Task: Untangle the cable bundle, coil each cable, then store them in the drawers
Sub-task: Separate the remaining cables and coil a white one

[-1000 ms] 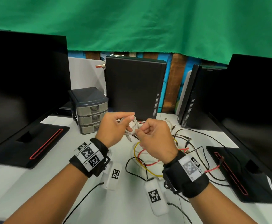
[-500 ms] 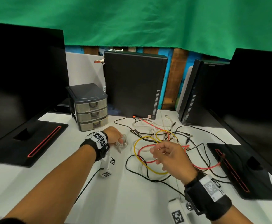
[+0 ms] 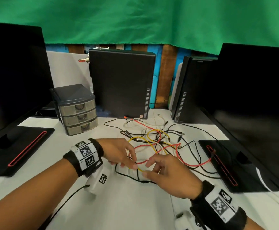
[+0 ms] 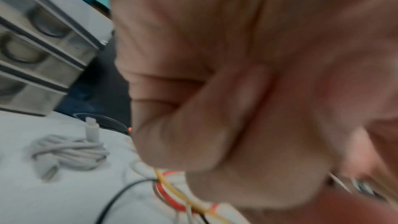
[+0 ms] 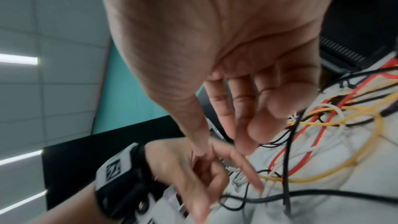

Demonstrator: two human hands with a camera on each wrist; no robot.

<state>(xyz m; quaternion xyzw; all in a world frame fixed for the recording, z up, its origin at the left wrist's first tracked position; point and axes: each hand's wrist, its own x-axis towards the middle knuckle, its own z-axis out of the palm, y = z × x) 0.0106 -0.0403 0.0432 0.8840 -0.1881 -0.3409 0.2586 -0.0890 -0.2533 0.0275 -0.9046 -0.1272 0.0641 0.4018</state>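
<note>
**Both hands at the near edge of the tangle**

We see our left hand [image 3: 118, 153] and right hand [image 3: 170, 176] meeting over the near edge of the cable bundle [image 3: 157, 143], fingertips almost touching each other. The left hand's fingers reach down onto the thin strands; whether they pinch one we cannot tell, since motion blur hides the contact in the left wrist view. The right hand's fingers hang loosely bent and spread above the wires, with nothing held between them.

Directly under the fingertips runs a smooth yellow cable [image 3: 140, 170], crossing a glossy red cable [image 3: 142, 162] and a thin black cable [image 3: 127, 174] that loops toward us. Beyond the hands, the rest of the bundle sprawls in loose curves of white, black, red and yellow on the matte white table [image 3: 118, 205].

To the left of the left hand, in its wrist view, a white cable coil [image 4: 69, 151] lies on the table, wound in rounded loops with one plug standing up. Further beyond that hand stands the drawer unit [image 3: 77, 112], boxy grey plastic with three translucent drawers, all pushed in.
</note>
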